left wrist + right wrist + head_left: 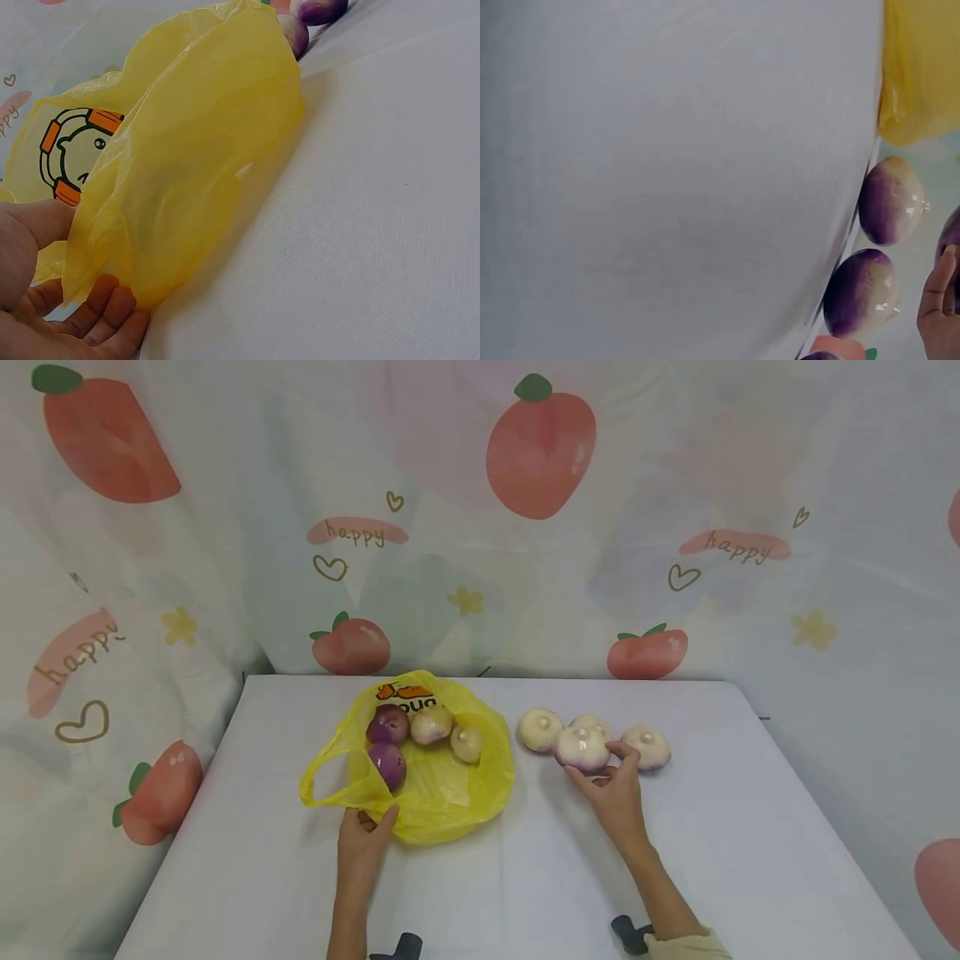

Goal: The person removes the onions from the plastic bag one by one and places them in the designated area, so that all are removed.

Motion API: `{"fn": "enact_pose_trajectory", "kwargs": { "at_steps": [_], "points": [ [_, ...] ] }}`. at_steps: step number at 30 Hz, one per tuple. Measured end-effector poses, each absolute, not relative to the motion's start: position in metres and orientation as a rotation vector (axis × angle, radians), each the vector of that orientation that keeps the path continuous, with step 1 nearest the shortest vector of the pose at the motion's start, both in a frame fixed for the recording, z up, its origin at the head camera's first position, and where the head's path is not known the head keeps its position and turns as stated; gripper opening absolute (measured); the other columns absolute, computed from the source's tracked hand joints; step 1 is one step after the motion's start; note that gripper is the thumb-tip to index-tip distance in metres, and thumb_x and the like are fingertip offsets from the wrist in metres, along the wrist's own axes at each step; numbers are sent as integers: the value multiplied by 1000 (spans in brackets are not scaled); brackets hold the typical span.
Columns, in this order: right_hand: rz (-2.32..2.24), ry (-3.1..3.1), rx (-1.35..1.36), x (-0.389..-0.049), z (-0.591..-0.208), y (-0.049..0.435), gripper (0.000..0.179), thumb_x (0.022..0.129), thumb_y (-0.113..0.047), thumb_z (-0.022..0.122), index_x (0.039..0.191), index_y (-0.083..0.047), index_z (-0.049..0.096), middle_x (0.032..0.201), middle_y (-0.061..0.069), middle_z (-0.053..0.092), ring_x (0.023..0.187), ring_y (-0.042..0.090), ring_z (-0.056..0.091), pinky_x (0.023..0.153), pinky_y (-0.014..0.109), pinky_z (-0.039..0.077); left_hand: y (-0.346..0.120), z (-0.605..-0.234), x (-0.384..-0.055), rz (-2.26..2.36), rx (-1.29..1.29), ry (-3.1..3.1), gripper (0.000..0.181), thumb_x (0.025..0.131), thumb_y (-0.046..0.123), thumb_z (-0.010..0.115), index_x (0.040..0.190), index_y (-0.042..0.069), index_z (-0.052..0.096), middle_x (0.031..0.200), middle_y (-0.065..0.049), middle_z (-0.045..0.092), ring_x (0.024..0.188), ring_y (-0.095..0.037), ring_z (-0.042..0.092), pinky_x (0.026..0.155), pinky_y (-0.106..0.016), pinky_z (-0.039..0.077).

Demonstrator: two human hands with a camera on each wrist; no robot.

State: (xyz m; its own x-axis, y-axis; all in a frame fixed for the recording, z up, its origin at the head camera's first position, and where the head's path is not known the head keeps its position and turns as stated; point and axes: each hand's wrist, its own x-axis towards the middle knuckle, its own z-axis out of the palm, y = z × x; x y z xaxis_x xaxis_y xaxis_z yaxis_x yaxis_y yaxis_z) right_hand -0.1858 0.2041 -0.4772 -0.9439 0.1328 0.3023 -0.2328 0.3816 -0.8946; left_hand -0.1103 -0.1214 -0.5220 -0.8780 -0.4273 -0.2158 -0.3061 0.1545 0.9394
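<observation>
My left hand (363, 839) pinches the near rim of a yellow plastic bag (442, 810) between thumb and fingers; in the left wrist view the bag's side stands up beside the fingers. Several glossy onions lie inside, two showing purple sides, such as a purple onion (387, 725), and others showing cream tops, such as a cream onion (431, 725). To the right of the bag, my right hand (617, 789) holds a purple-and-cream onion (582, 750) between thumb and fingertips. It partly covers another onion (592, 723) behind it.
More onions sit on the white table (720, 827): a left onion (540, 729) near the bag's right side and a right onion (647, 747) beyond the right fingers. A patterned curtain (540, 593) hangs along the table's back edge. The bag's handle loop (306, 783) spreads leftward.
</observation>
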Motion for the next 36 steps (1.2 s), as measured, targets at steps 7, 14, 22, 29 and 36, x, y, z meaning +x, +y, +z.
{"fn": "enact_pose_trajectory", "kwargs": {
  "at_steps": [7, 14, 22, 29, 36],
  "points": [
    [1558, -2312, 62, -196, -499, 215, 73, 74, -7, 80, 127, 4, 33, 125, 15, 42, 78, 16, 58, 62, 16, 47, -122, -521, -110, -1858, 717, -2296, 51, 89, 31, 65, 127, 4, 44, 108, -12, 53, 92, -22, 50, 76, -30, 44],
    [1681, -2252, 61, -198, -497, 219, 67, 75, -2, 78, 119, 5, 27, 115, 14, 38, 75, 5, 59, 65, 17, 50, -122, -522, -110, -1864, 707, -2298, 50, 89, 31, 65, 128, 5, 45, 108, -12, 53, 91, -22, 50, 76, -29, 44],
    [1469, -2317, 81, -202, -494, 232, 76, 75, -9, 79, 134, 5, 33, 124, 18, 40, 81, 11, 56, 66, 14, 48, -122, -520, -111, -1865, 705, -2299, 50, 90, 31, 65, 128, 7, 45, 108, -11, 53, 92, -22, 50, 76, -30, 45],
    [1358, -2341, 59, -205, -491, 244, 79, 76, -10, 79, 138, 6, 32, 125, 21, 34, 82, 15, 52, 68, 11, 46, -123, -521, -113, -1856, 718, -2310, 50, 89, 32, 65, 128, 7, 45, 107, -11, 53, 91, -21, 50, 76, -30, 44],
    [1324, -2334, 28, -206, -492, 253, 80, 77, -8, 77, 139, 6, 28, 122, 24, 33, 87, 21, 48, 72, 14, 47, -123, -522, -112, -1864, 709, -2304, 51, 89, 33, 65, 128, 7, 45, 107, -11, 53, 92, -21, 49, 77, -30, 44]
  ]
}}
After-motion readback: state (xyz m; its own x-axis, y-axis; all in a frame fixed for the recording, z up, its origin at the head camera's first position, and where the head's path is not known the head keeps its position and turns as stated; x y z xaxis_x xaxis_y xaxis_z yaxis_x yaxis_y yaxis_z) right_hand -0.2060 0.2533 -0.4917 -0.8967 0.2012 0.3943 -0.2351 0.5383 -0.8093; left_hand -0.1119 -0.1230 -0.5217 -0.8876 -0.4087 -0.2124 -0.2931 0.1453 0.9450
